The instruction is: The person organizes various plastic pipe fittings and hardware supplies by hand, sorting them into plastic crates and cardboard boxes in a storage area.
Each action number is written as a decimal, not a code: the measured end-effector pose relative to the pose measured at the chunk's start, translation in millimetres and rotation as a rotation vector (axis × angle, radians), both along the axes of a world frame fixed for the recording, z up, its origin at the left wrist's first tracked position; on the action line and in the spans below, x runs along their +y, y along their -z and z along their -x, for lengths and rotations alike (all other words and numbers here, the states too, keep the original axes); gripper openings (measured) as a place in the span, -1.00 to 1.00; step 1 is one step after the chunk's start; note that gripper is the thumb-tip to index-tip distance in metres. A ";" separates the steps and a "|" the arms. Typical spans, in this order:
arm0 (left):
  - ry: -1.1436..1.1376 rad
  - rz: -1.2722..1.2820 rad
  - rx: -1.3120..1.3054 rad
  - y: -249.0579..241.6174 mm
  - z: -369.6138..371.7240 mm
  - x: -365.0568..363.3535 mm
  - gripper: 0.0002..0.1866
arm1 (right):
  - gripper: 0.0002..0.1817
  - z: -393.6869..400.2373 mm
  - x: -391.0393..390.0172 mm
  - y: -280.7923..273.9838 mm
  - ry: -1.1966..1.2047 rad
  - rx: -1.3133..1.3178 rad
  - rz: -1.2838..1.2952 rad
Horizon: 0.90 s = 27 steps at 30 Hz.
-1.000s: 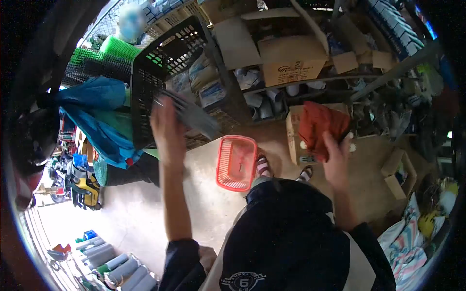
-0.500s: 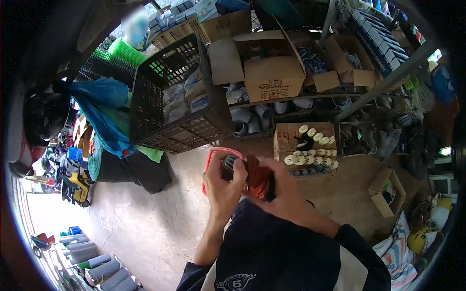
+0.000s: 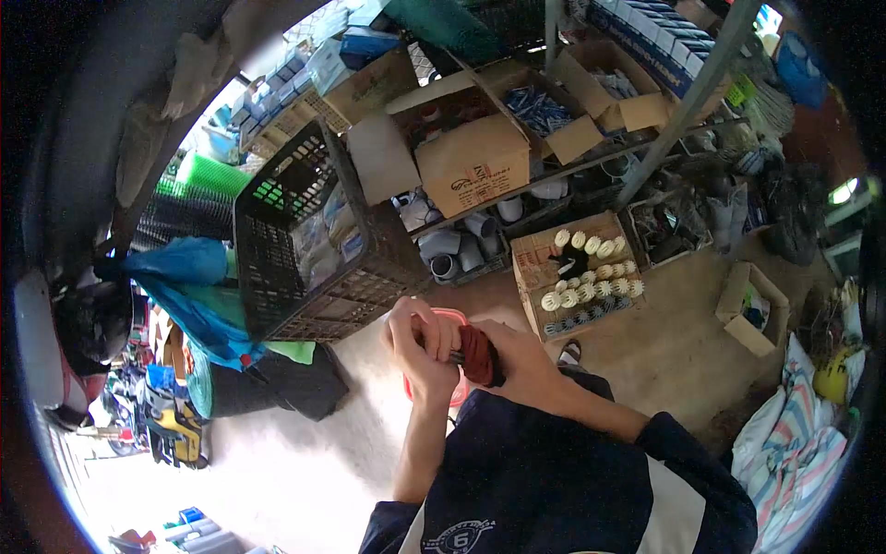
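Note:
My left hand [image 3: 423, 351] is closed, its fingers curled over a dark grey piece [image 3: 456, 357] that shows only in part. My right hand [image 3: 524, 362] grips a dark red cloth [image 3: 477, 356] with a black part along its edge. Both hands meet in front of my chest, and the cloth presses against the grey piece. Below them a red plastic basket [image 3: 409, 389] is partly hidden by my hands. Further off, a flat cardboard box [image 3: 533, 254] bears rows of cream ribbed pieces [image 3: 587, 293] and a row of grey ribbed pieces [image 3: 591, 315].
A black plastic crate [image 3: 355, 282] stands tilted ahead on the left, bagged items inside. Open cartons [image 3: 475, 175] line a shelf, with grey pipe fittings [image 3: 452, 254] beneath. A small open carton [image 3: 752, 309] and striped sacks [image 3: 794, 452] lie right. Rolled netting [image 3: 277, 383] is left.
My left fingers have turned over and now wrap the grey piece, which showed more before. The cloth has come up against it. The view has tilted, and a foot now shows beyond my right arm.

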<state>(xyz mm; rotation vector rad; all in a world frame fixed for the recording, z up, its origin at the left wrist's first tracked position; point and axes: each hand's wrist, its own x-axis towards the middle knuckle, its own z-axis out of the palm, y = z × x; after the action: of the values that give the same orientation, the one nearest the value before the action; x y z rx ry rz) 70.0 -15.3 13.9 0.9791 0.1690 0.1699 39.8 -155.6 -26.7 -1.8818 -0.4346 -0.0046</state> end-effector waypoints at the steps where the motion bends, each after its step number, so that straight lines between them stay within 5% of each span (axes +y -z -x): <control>1: 0.041 0.013 -0.040 0.3 -2.4 0.1 -0.57 | -0.41 -2.2 -2.1 -1.9 -0.030 0.003 -0.006; 2: 0.097 0.044 -0.066 -1.0 -4.3 0.0 -0.57 | -0.47 -4.4 -3.5 -1.9 -0.060 0.008 -0.015; 7: 0.509 0.297 -0.291 -1.0 -9.3 0.7 -0.54 | -0.64 -7.3 -20.8 23.8 -0.740 1.150 -0.854; 9: 0.596 0.251 -0.384 -0.7 -10.5 -3.4 -0.53 | -0.59 -8.2 -22.8 20.1 -0.936 1.234 -1.077; 11: 0.494 0.165 -0.267 -3.5 -14.0 -2.7 -0.54 | -0.60 -9.0 -19.5 24.2 -0.666 1.098 -0.716; 14: 0.253 0.129 -0.052 4.9 -24.8 0.0 -0.57 | -0.63 -18.2 -18.3 10.9 -0.213 0.510 -0.040; 16: -0.036 0.058 0.092 15.8 -31.1 -7.6 -0.56 | -0.58 -23.0 -7.1 32.7 0.150 -0.241 0.319; 17: -0.102 0.183 0.163 21.4 -36.6 -7.1 -0.56 | -0.42 -17.9 1.2 35.8 0.229 -0.223 0.394; 20: 0.085 0.036 0.077 19.6 -25.8 -5.2 -0.59 | -0.46 -11.3 -7.6 5.0 0.047 0.190 0.123; 21: 0.146 0.074 0.061 15.8 -24.0 -3.1 -0.57 | -0.55 -9.7 -7.6 12.6 0.033 0.025 -0.015; 24: 0.389 0.308 -0.041 8.0 -25.5 0.0 -0.56 | -0.59 -14.8 -16.5 11.1 -0.309 0.911 -0.488; 25: 0.493 0.367 -0.160 7.4 -29.0 -0.5 -0.55 | -0.58 -14.0 -18.0 26.8 -0.434 1.184 -0.827; 27: 0.646 0.384 -0.311 1.8 -32.5 -4.3 -0.56 | -0.55 -16.9 -16.2 33.7 -0.768 1.280 -1.125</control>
<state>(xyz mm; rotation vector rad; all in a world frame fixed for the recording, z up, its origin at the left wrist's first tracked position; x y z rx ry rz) 102.5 -19.7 12.1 0.5743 -0.3900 -0.2961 56.7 -171.8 -60.4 -0.2987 -0.1284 1.1438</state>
